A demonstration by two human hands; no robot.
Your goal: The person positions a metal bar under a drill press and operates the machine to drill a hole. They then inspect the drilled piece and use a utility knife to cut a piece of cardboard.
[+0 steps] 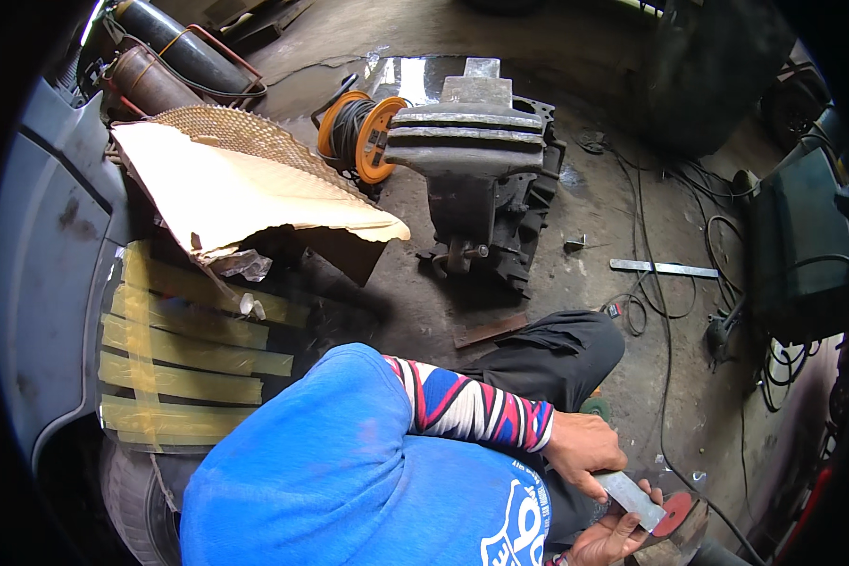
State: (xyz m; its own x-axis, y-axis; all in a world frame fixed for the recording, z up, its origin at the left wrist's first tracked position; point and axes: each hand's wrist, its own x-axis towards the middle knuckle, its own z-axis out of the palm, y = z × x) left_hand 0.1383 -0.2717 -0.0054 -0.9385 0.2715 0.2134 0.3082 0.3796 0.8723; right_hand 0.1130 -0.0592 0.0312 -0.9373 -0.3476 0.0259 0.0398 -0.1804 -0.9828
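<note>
A short, flat grey metal plate (635,501) lies between my two hands at the lower right. My left hand (583,451), below a patterned sleeve, is closed on the plate's upper end with thumb and fingers. From below, my right hand (606,543) grips the lower end, its thumb on the near side and fingertips showing past the far edge. Close beside the plate's lower end is a red disc (674,515); what it rests on or is fixed to is partly hidden.
A large bench vise (467,141) stands ahead, beside an orange cable reel (379,140). Torn cardboard (245,184) and a taped panel (184,373) are at left. Cables (665,377) and a metal strip (663,269) lie on the floor near a dark machine (802,245).
</note>
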